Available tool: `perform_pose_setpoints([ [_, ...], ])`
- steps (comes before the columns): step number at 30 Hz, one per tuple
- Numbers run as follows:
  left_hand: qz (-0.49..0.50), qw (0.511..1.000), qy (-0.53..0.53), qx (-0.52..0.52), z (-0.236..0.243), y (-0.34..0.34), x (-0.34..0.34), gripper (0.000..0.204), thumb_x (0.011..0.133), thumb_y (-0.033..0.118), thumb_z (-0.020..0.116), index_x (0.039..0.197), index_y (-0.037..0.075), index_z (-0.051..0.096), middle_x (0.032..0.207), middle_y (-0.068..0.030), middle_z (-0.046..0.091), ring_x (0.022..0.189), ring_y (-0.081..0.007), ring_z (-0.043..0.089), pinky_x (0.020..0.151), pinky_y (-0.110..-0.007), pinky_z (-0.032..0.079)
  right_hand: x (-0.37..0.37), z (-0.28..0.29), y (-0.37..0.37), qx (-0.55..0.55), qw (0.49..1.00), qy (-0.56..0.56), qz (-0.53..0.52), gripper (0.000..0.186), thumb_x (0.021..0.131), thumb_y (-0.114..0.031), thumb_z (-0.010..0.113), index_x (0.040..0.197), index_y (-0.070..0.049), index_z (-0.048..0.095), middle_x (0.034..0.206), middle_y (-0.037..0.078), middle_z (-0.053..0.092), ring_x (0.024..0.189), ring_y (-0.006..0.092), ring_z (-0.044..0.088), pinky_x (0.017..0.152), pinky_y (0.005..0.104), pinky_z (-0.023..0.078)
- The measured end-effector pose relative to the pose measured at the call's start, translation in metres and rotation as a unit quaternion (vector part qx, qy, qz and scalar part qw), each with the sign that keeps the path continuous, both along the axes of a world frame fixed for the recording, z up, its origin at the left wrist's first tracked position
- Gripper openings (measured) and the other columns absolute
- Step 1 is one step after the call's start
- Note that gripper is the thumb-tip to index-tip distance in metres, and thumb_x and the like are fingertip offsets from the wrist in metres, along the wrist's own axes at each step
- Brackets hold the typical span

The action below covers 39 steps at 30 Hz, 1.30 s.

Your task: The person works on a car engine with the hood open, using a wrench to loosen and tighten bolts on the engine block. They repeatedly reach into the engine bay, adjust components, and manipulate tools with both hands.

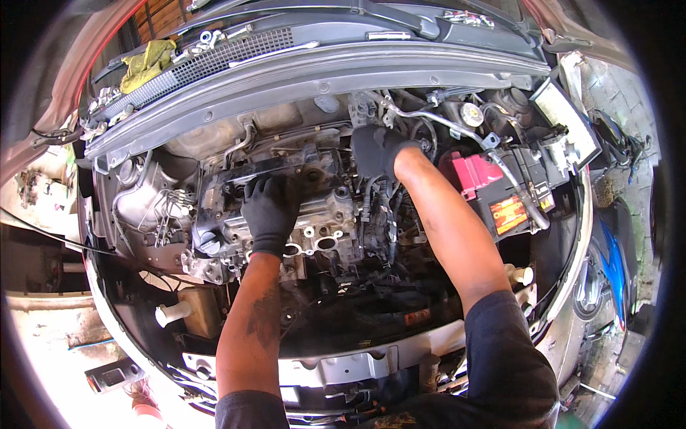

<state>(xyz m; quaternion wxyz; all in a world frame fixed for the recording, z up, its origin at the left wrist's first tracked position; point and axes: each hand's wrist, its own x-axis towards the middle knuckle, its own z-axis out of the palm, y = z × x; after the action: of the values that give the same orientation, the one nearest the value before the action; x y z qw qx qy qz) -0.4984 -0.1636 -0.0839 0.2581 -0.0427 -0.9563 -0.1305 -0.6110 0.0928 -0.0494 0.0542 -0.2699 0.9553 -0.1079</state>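
Harsh daylight bleaches the ground (68, 368) out past my left hand (271, 211), while the engine bay (379, 314) nearer me sinks into shadow. My gloved right hand (375, 151) loses detail. Fisheye distortion bows the cowl panel (321, 75) beyond, inside a black rim.

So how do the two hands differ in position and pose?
The left hand lies over the engine; the right hand is by the engine's right end, farther forward. The left forearm points nearly straight ahead, while the right forearm slants leftward. Both hands wear black gloves.
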Motion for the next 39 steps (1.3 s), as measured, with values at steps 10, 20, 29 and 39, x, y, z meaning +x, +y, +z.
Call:
perform_pose_setpoints([
  [10,0.007,1.000,-0.006,0.011,-0.006,-0.003,0.000,0.024,0.090,0.039,0.072,0.094,0.016,0.076,0.095,-0.0110,0.074,0.096,-0.0404,0.066,0.077,-0.053,0.055,0.010,-0.016,0.005,0.141,0.986,-0.060,0.069,0.029,0.078,-0.020,0.064,0.093,-0.001,0.080,0.095,0.025,0.076,0.090,0.0386,0.076,0.082,0.0481,0.060],
  [20,0.001,1.000,0.014,0.012,-0.003,-0.004,0.003,0.020,0.088,0.035,0.073,0.088,0.015,0.075,0.094,-0.0082,0.075,0.097,-0.0361,0.067,0.078,-0.051,0.056,0.051,-0.009,-0.018,-0.045,0.997,-0.025,-0.058,0.024,0.079,-0.017,0.063,0.087,0.002,0.076,0.092,0.028,0.074,0.088,0.0414,0.075,0.080,0.0489,0.059],
  [29,0.006,1.000,0.006,0.011,0.001,0.000,0.003,0.021,0.089,0.036,0.073,0.089,0.015,0.076,0.094,-0.0085,0.075,0.099,-0.0368,0.067,0.082,-0.050,0.055,0.070,-0.011,-0.001,0.025,0.998,0.024,-0.051,0.017,0.081,-0.016,0.063,0.083,-0.006,0.077,0.088,0.022,0.076,0.084,0.0400,0.075,0.075,0.0485,0.060],
  [39,0.003,1.000,0.010,0.019,-0.004,-0.001,0.002,0.019,0.089,0.032,0.072,0.091,0.015,0.076,0.095,-0.0102,0.075,0.099,-0.0374,0.066,0.079,-0.051,0.055,0.080,-0.009,-0.013,-0.018,0.996,0.042,-0.073,0.019,0.083,-0.015,0.062,0.085,-0.006,0.078,0.089,0.022,0.076,0.087,0.0406,0.076,0.078,0.0502,0.061],
])
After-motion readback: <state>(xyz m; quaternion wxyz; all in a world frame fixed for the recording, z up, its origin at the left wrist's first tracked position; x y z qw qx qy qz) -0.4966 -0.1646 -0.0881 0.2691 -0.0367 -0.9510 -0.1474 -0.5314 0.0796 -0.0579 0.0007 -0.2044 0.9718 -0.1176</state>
